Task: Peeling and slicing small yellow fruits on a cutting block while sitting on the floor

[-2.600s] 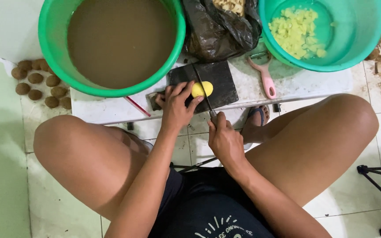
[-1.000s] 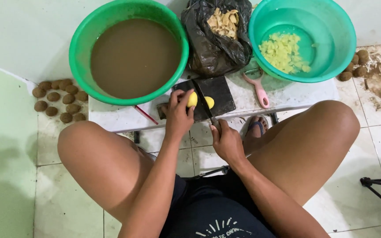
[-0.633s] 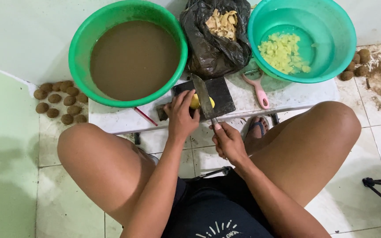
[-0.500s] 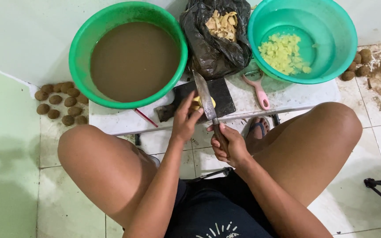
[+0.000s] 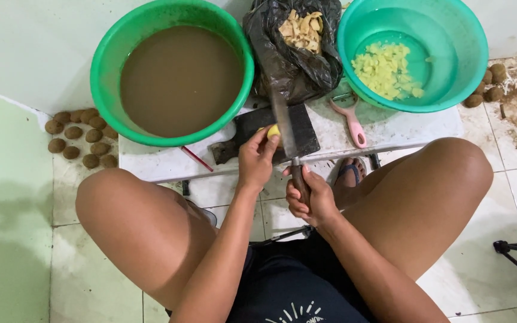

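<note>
White low table [image 5: 151, 164], knife [image 5: 282, 122] now raised, left hand [image 5: 255, 158] perhaps steadying potato [image 5: 273, 130]

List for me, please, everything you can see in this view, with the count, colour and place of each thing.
basin of brown water: one, green, left on the low table
basin of cut yellow pieces: one, teal, right on the table
bag of peelings: one, black, between the basins
cutting board: one, dark, at the table's front edge
yellow piece: one, on the board under the left fingers
knife: one, steel blade with dark handle, over the board
peeler: one, pink, right of the board
low table: one, white
brown tubers: about a dozen on the floor at left, a few more at right
left hand: steadies the yellow piece
right hand: grips the knife handle
</note>
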